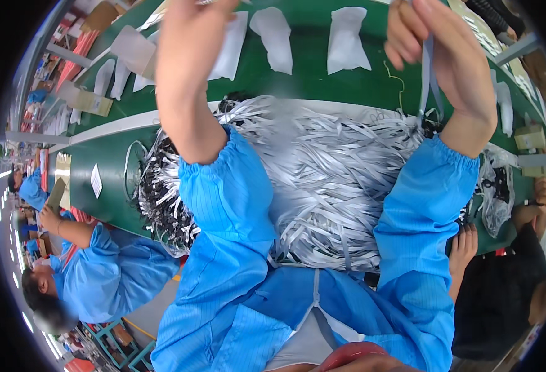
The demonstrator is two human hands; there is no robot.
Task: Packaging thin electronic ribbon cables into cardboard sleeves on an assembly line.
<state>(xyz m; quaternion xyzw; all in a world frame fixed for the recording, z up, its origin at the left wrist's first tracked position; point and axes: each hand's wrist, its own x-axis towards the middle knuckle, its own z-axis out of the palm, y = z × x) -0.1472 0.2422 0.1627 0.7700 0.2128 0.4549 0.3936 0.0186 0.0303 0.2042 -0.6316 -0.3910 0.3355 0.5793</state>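
In front of my chest lies a large heap of flat silvery-white strips [329,167], with a dark bunch of black ends [161,198] on its left side. My right hand [450,59] is raised beyond the heap's far right, fingers bent and closed round a flat grey strip [427,80] that hangs in a loop toward the heap. My left hand [189,43] reaches up past the heap's far left; it is blurred and its fingers are cut off by the upper edge. Blue sleeves cover both my forearms.
Several white pouches [349,40] lie in a row on the green surface [313,80] beyond a pale rail [108,127]. A person in blue [111,273] works at left, another in black [496,291] at right. A clear plastic bag [496,192] with dark contents lies right.
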